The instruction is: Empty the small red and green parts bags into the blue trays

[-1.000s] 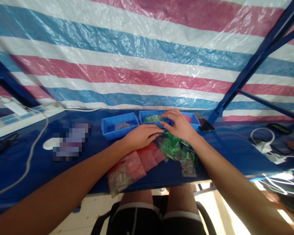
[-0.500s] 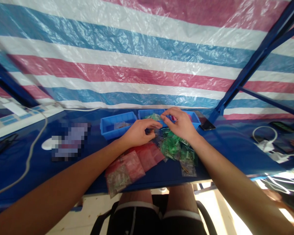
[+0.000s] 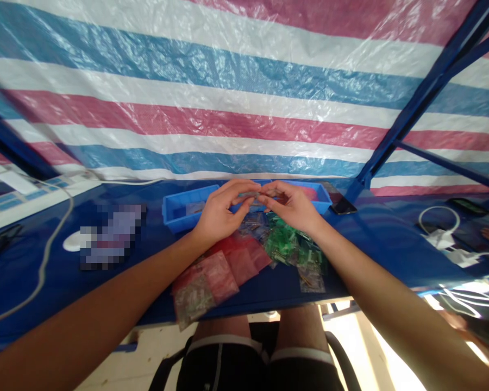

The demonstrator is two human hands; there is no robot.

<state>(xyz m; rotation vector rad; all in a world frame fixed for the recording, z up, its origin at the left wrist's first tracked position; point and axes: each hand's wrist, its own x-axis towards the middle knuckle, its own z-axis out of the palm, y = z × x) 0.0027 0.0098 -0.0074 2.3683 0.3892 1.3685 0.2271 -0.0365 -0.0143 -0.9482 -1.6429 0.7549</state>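
My left hand and my right hand meet above the front of the blue bins, fingertips almost touching. Thumb and fingers of both hands pinch a small translucent piece, mostly covered by the fingers; its kind cannot be made out. Below the right hand is a heap of small clear bags with green parts. Red plastic bags lie under the left wrist, overlapping towards the table edge. Small clear packets lie between the two piles.
A left blue bin and a right blue bin stand at the back. A dark phone lies right of them. Further left are a blurred-out object, a cable and a power strip. A white charger is at right.
My hands have come together, and the small piece now shows between their fingertips. My right hand has drawn down and closed from over the right bin; my left hand has lifted slightly.
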